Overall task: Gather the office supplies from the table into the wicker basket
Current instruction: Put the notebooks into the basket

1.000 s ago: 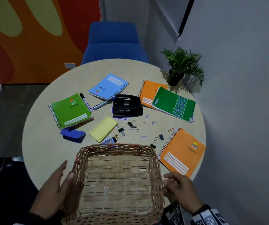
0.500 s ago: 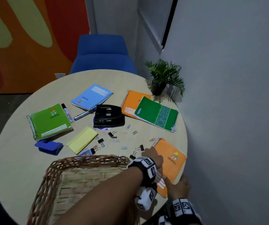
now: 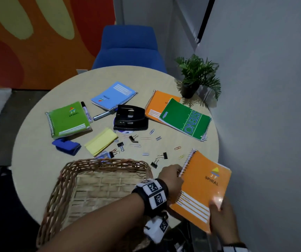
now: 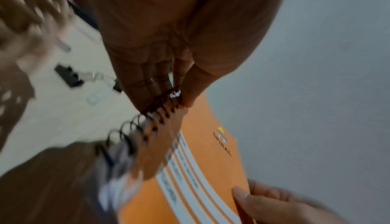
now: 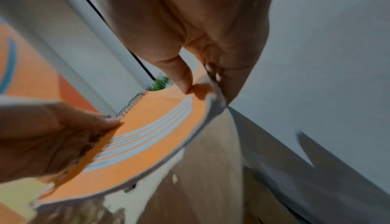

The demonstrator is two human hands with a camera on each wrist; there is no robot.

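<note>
My left hand [image 3: 171,176] pinches the orange notebook [image 3: 203,190] at its wire spiral, thumb on the cover and fingers [image 4: 145,84] curled under the coil. My right hand [image 3: 220,215] grips the same notebook at the near corner of its open edge, thumb pressed on top and the other fingers beneath. Between the two hands the notebook is tilted and lifted off the desk [image 3: 37,160], just to the right of the wicker basket [image 3: 69,179].

The wicker basket sits at the near edge of the desk, and my left forearm crosses above it. Just beyond its far rim lie black binder clips [image 3: 161,157], scattered paper clips and a yellow pad [image 3: 101,140]. Farther from the basket stands a black hole punch [image 3: 130,119], with a green notebook [image 3: 68,119], a blue notebook [image 3: 114,95] and two markers to its left. To the right of the punch a green steno pad [image 3: 186,119] overlaps another orange notebook [image 3: 157,104]. A blue eraser-like block [image 3: 66,145] lies beyond the basket's far left corner. A small potted plant [image 3: 197,77] stands at the far right of the desk.
</note>
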